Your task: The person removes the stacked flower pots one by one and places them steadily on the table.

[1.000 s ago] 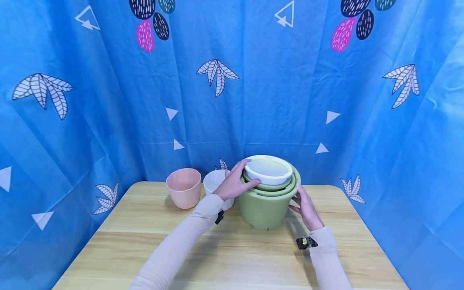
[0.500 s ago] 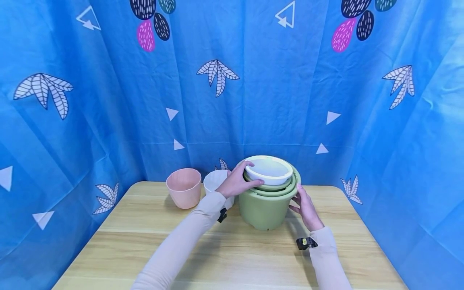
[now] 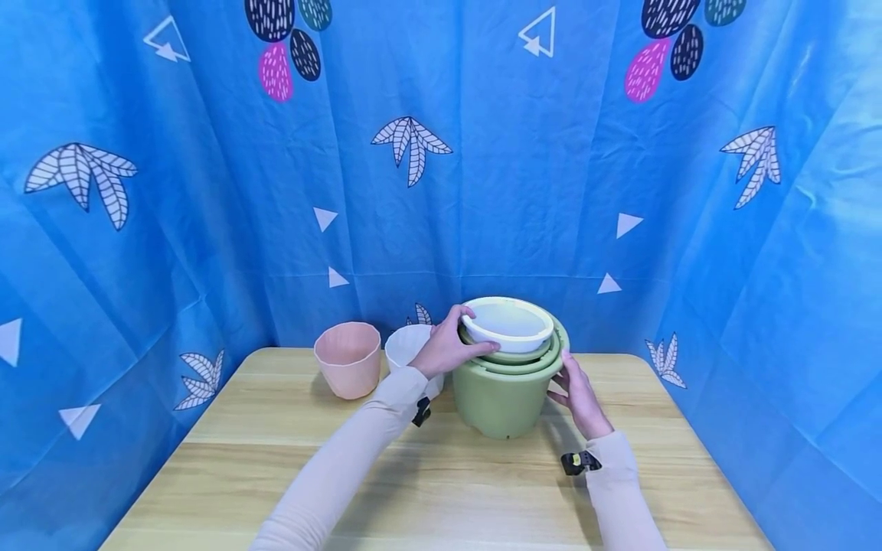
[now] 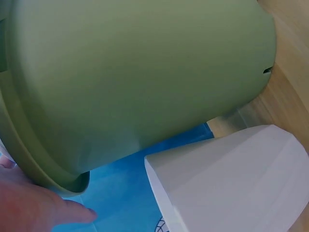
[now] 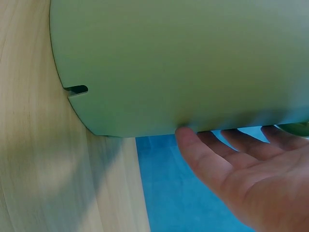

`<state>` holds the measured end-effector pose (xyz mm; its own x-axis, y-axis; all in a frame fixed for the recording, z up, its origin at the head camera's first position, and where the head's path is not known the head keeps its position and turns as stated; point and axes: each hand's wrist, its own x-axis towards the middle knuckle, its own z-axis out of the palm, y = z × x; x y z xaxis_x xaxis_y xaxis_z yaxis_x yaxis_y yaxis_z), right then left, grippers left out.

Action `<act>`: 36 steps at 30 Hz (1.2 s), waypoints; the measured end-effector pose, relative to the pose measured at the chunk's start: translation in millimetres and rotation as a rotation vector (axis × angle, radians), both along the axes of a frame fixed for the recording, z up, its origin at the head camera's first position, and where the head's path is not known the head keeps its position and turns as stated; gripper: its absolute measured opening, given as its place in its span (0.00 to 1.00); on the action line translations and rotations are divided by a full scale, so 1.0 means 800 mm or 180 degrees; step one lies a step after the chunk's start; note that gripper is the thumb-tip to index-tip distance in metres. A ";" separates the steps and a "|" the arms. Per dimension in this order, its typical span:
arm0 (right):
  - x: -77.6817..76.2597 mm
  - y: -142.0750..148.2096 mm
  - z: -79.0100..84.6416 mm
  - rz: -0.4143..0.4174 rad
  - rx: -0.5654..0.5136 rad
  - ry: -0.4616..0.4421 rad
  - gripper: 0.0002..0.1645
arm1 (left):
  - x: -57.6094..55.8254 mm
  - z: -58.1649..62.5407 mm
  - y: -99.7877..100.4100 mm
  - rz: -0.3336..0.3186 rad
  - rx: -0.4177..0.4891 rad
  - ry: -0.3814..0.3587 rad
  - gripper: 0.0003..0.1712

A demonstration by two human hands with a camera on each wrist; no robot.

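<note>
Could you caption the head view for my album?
Left grip holding the topmost white pot nested in green flowerpots, right grip touching the outermost one; faceted pink pot nearby.

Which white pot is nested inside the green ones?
The white pot with the left hand at its rim; the other white pot stands on the table, beside the pink pot.

Leftmost pot (image 3: 349, 371), middle pot (image 3: 406, 344), pot stack (image 3: 499, 402) on table (image 3: 441, 490); curtain (image 3: 400, 222) behind.
</note>
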<state>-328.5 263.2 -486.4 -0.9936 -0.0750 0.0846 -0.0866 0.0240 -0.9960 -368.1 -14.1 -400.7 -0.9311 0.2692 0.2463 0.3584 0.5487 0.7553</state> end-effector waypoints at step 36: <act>-0.001 0.000 -0.001 0.0042 -0.0013 0.0036 0.47 | -0.003 0.019 -0.002 -0.0057 0.0379 0.0007 0.42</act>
<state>-329.4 263.1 -487.5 -0.9915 -0.0878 0.0962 -0.0982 0.0187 -0.9950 -370.3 -15.6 -385.2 -0.9258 0.2544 0.2795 0.3690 0.4486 0.8140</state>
